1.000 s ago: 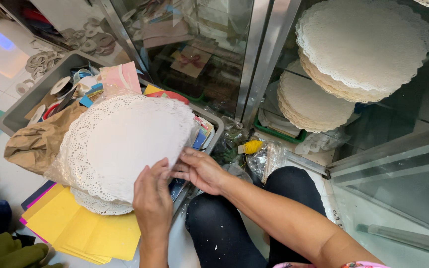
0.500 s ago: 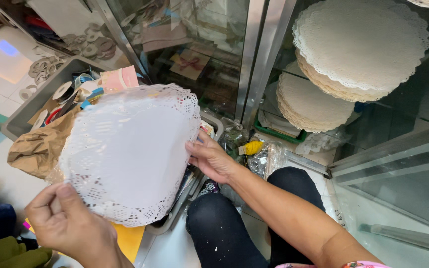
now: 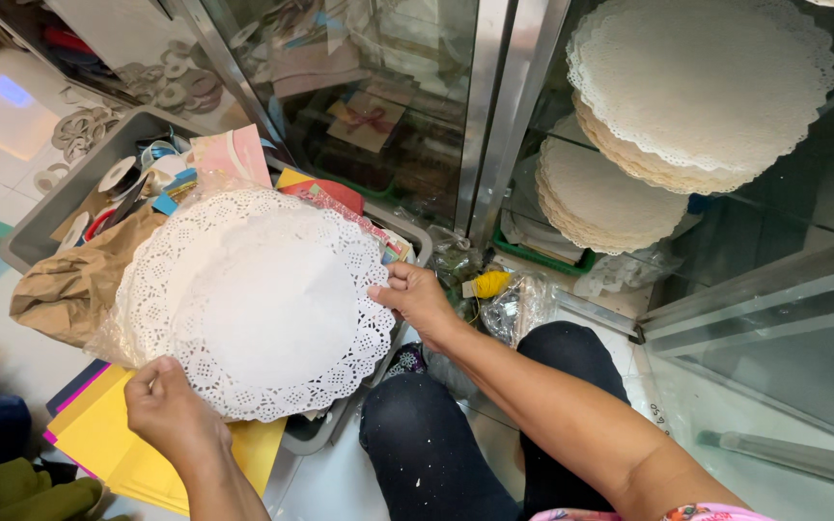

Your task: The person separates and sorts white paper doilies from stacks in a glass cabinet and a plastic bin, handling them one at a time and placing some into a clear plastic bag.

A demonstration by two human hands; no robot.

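A round white paper doily with a lace edge lies flat over a grey plastic bin, held between both hands. My left hand pinches its near-left rim, above a stack of yellow paper sheets. My right hand grips the doily's right rim by the bin's right wall. More doilies seem stacked under the top one, in clear wrap.
The bin also holds crumpled brown paper, ribbon spools and coloured cards. Behind it stands a glass cabinet with metal frames. Stacks of larger doilies rest on shelves at right. My dark-trousered knees are below.
The doily, lifted and tilted toward me half a second ago, has come back down flat over the bin. My left hand moved from beside the right hand to the near-left rim.
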